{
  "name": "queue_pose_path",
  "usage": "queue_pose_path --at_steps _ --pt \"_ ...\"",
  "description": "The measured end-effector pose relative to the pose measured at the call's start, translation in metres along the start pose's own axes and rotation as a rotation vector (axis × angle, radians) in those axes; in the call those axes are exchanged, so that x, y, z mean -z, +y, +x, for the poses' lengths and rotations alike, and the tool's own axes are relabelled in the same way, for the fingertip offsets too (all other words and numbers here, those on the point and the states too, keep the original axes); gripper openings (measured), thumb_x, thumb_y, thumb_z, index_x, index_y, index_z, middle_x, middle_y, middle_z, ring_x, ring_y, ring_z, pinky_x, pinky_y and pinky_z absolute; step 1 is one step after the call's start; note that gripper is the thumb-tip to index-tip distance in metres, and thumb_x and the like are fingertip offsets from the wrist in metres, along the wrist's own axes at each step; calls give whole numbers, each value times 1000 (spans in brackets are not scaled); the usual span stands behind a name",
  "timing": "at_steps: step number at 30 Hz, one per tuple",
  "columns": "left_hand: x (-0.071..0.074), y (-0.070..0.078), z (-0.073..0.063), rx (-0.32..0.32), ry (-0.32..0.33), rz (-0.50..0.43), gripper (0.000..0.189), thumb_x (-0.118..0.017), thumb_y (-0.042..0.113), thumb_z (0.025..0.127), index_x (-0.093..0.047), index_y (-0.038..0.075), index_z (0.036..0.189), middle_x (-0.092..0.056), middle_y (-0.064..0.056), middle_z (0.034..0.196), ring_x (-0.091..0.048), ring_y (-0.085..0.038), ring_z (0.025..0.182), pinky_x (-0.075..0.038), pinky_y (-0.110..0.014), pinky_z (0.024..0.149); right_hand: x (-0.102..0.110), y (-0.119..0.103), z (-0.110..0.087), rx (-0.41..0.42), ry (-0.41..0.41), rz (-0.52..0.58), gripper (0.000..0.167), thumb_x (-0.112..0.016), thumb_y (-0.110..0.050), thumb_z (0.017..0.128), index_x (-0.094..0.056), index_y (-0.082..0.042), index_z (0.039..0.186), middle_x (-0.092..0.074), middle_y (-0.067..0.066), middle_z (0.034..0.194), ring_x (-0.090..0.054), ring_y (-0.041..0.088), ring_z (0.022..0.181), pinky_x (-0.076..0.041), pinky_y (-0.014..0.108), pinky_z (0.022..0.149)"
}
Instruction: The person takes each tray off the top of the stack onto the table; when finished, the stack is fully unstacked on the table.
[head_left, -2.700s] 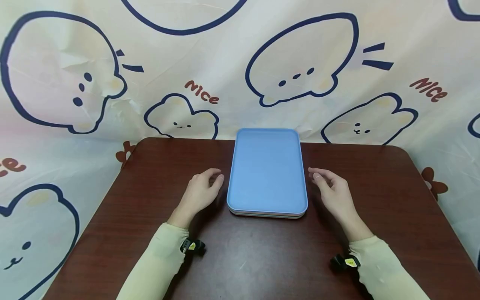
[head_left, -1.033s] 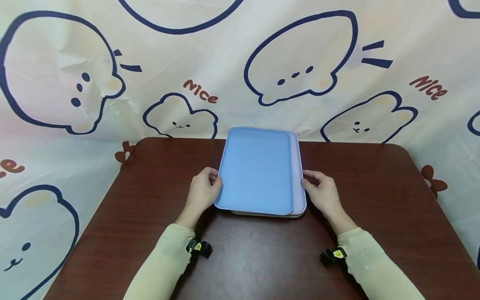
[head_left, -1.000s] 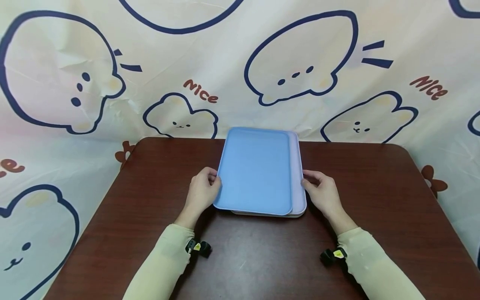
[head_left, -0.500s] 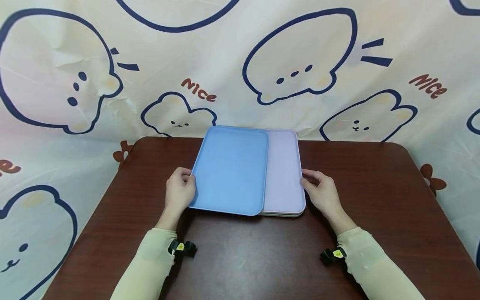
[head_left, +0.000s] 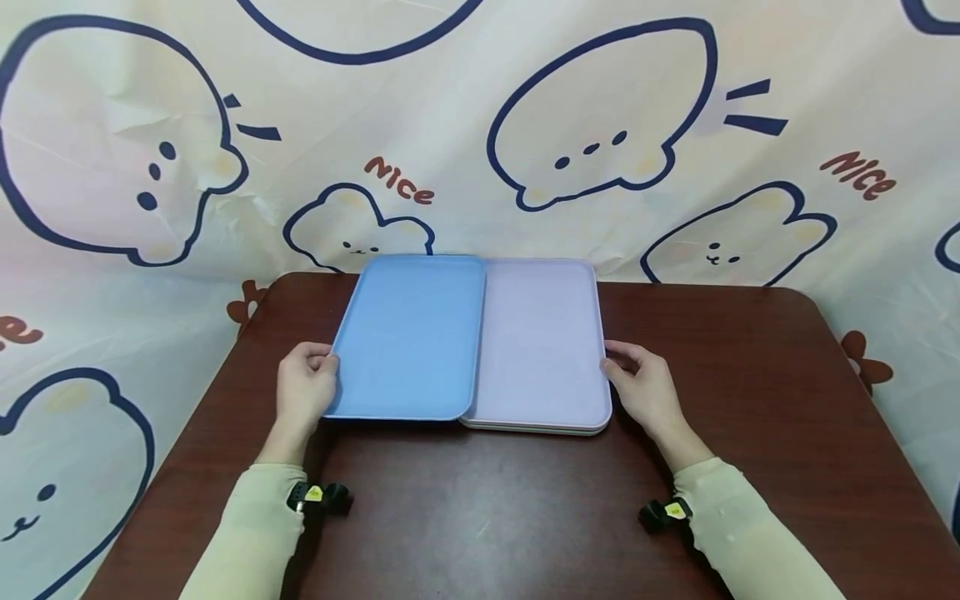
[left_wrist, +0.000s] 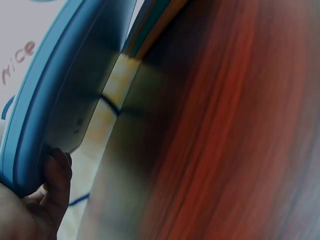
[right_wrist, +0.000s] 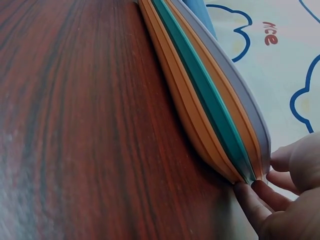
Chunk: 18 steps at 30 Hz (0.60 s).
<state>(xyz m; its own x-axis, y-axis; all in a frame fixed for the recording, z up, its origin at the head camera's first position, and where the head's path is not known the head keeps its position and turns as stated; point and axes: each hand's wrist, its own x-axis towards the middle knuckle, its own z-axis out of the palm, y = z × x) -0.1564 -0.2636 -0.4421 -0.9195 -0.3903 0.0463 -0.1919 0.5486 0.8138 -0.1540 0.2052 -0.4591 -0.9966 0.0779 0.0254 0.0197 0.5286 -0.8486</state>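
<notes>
My left hand (head_left: 306,385) pinches the left edge of a blue tray (head_left: 412,337). In the left wrist view, fingers (left_wrist: 59,175) curl under its rim, and the underside shows clear of the table. The blue tray's right edge meets or slightly overlaps a lavender tray (head_left: 543,342), the top one of a stack. Orange and teal trays (right_wrist: 200,90) show below it in the right wrist view. Against the stack's right side, my right hand (head_left: 645,387) holds the edge, with its thumb at the lavender rim and fingertips lower on the stacked sides.
A dark brown wooden table (head_left: 480,517) lies under everything, its rounded corners at the back. Behind and beside it hangs a pale cloth (head_left: 465,125) printed with cartoon bears. Small black wrist cameras (head_left: 337,498) sit on both wrists.
Both hands came in to the stack's sides from apart. The left hand has since drawn the blue tray leftward, baring the lavender one. Over the last second the right hand has stayed put.
</notes>
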Motion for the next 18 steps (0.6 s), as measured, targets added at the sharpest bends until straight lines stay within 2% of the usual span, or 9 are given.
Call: queue_pose_path --at_steps 2,7,10,14,18 --pt "8 -5 4 24 0 13 27 -57 14 110 -67 -6 125 -74 -26 104 -61 -13 76 -49 -22 60 1 0 0 3 -2 -1 37 -64 -11 107 -69 1 141 -73 27 132 -73 35 114 -49 4 78" --pt "24 -21 12 85 9 90 32 -53 18 112 -65 -5 130 -73 -28 113 -64 -23 88 -49 -22 63 0 1 0 9 -5 -2 36 -65 -11 106 -69 1 140 -73 27 131 -73 34 113 -49 4 78" --pt "32 -32 17 113 5 120 33 -51 18 112 -65 -5 132 -73 -28 115 -64 -26 92 -48 -21 64 -1 2 0 10 -8 0 36 -65 -11 107 -69 2 140 -73 27 131 -73 34 113 -50 5 78" --pt "41 -44 25 124 8 140 35 -52 18 112 -65 -7 133 -74 -30 118 -65 -25 93 -47 -20 63 0 2 0 8 -10 -6 37 -65 -11 107 -68 1 141 -72 27 132 -73 34 114 -50 5 78" --pt "50 -52 33 131 22 155 39 -50 19 112 -64 -9 136 -71 -33 122 -66 -32 99 -47 -25 66 1 2 -1 5 -8 -8 37 -64 -11 107 -68 1 142 -72 26 133 -73 35 114 -49 5 78"
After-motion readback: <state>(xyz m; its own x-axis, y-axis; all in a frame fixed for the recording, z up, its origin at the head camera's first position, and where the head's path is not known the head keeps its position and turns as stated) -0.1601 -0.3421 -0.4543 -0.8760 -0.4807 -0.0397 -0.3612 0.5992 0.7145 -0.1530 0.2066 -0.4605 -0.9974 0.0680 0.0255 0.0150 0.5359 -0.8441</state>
